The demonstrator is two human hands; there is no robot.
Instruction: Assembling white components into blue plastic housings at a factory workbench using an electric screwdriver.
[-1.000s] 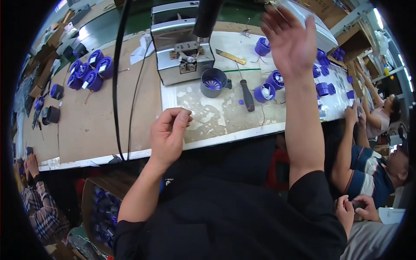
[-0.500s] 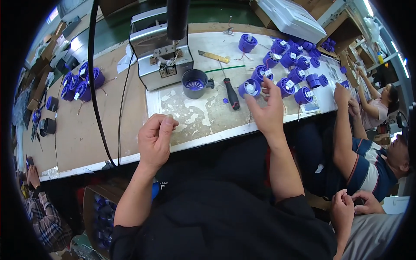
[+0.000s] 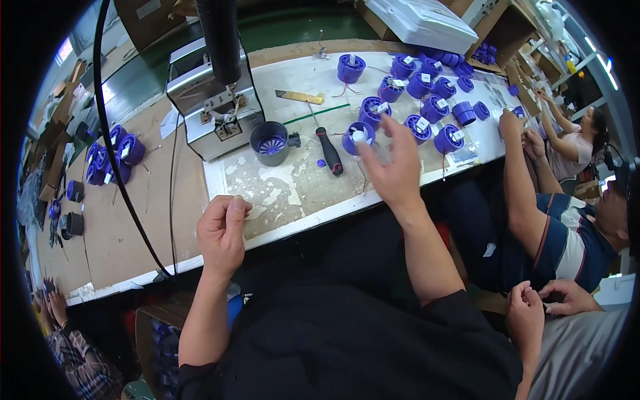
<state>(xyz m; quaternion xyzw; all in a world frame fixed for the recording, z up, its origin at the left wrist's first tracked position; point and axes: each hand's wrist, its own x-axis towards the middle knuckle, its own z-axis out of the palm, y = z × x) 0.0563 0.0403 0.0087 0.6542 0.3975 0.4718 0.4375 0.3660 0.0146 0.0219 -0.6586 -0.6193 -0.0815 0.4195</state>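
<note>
My left hand (image 3: 223, 233) hovers over the bench's near edge, fingers curled in and thumb pressed on them; whatever it may hold is hidden. My right hand (image 3: 398, 170), slightly blurred, is open with fingers apart. It is just right of a purple round housing (image 3: 349, 143) with a white round piece (image 3: 360, 135) in its middle; I cannot tell whether they touch. Left of that housing lies a screwdriver (image 3: 329, 152) with a black and red handle, beside a small purple piece (image 3: 321, 163). A dark grey cup (image 3: 272, 155) with a purple slotted inside stands farther left.
A metal machine (image 3: 220, 110) stands behind the cup, and a black cable (image 3: 120, 173) hangs at left. A yellow cutter knife (image 3: 300, 97) lies farther back. Several purple housings (image 3: 420, 87) with wires crowd the right; others (image 3: 120, 153) sit left. A co-worker's arm (image 3: 517, 173) reaches in at right.
The view has turned, so the bench things sit farther left and slightly lower in the picture. Both hands keep nearly the same poses, the right still beside the purple housing.
</note>
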